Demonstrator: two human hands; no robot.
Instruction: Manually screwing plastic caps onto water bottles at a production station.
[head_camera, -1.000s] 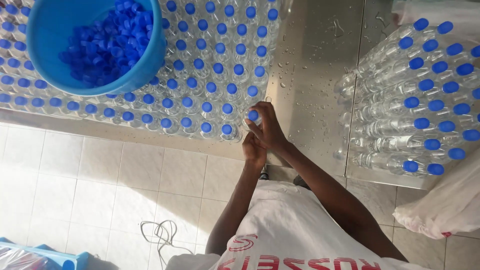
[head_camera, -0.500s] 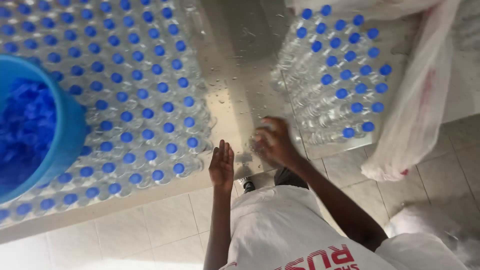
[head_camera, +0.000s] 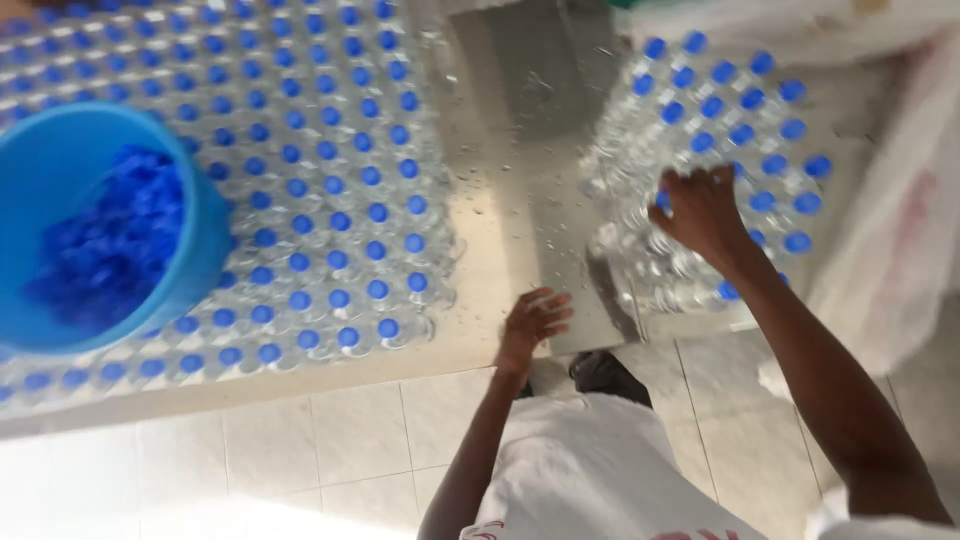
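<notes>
Head view: right hand (head_camera: 703, 212) rests fingers-down on the right-side cluster of clear plastic bottles with blue caps (head_camera: 712, 150); a closed grasp cannot be confirmed. Left hand (head_camera: 533, 322), loosely open and empty, lies on the wet steel surface (head_camera: 510, 190). The cluster is directly under the right hand and well right of the left.

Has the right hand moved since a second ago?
Yes. The right hand left the corner of the big block of bottles and crossed the wet metal table to the smaller group of bottles.
</notes>
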